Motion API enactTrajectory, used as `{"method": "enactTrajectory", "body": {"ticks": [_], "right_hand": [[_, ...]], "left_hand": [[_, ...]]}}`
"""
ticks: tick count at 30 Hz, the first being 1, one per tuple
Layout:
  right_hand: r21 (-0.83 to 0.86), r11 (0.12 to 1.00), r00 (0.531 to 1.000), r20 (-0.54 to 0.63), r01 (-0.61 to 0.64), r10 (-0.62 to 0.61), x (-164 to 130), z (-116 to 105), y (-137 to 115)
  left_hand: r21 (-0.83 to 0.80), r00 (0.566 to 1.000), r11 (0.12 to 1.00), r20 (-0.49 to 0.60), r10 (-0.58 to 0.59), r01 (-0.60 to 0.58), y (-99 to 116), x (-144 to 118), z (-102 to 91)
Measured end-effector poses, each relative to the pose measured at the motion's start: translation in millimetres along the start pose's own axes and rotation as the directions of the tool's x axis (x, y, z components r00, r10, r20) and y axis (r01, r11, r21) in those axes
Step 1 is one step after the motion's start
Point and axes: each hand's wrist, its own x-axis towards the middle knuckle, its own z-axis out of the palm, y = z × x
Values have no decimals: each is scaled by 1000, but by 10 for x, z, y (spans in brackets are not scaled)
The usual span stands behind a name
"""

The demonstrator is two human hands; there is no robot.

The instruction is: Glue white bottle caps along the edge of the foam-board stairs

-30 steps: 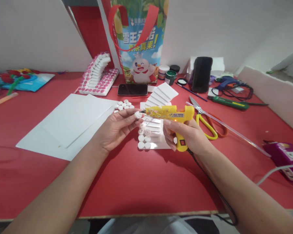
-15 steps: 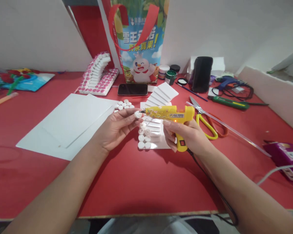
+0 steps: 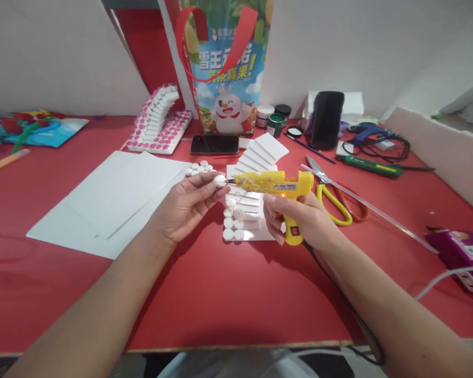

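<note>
Two hands work over the red tabletop: the left hand pinches one white disc, the right hand grips one yellow glue gun. Beside the glue gun lie one pair of scissors, two phones, one lying flat and one propped upright, and three paint jars near the one printed bag.

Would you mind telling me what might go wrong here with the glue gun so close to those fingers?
The yellow glue gun has its nozzle at the small white disc pinched in the left hand, so hot glue might reach the fingertips. Its cord trails beneath the right hand and could snag.
</note>
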Motion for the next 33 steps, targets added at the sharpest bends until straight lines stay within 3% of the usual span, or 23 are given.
{"method": "enactTrajectory", "body": {"ticks": [12, 17, 21, 25, 29, 33], "right_hand": [[-16, 1000, 1000, 21, -14, 14, 2, 0, -20], [102, 993, 997, -48, 64, -60, 37, -76, -27], [166, 982, 989, -135, 86, -64, 47, -128, -28], [172, 980, 986, -146, 100, -75, 44, -162, -33], [193, 974, 984, -156, 119, -89, 38, -174, -43], [200, 971, 979, -181, 134, -98, 35, -173, -56]], "left_hand": [[160, 990, 977, -1, 140, -138, -22, 0, -20], [394, 972, 888, 98, 214, -236, -38, -26, -49], [599, 950, 737, 201, 240, -313, -23, -69, -10], [761, 871, 424, 428, 241, -491, 73, -64, 45], [741, 758, 162, 640, 127, -652, 210, 24, 107], [665, 666, 32, 746, -9, -746, 314, 165, 190]]}}
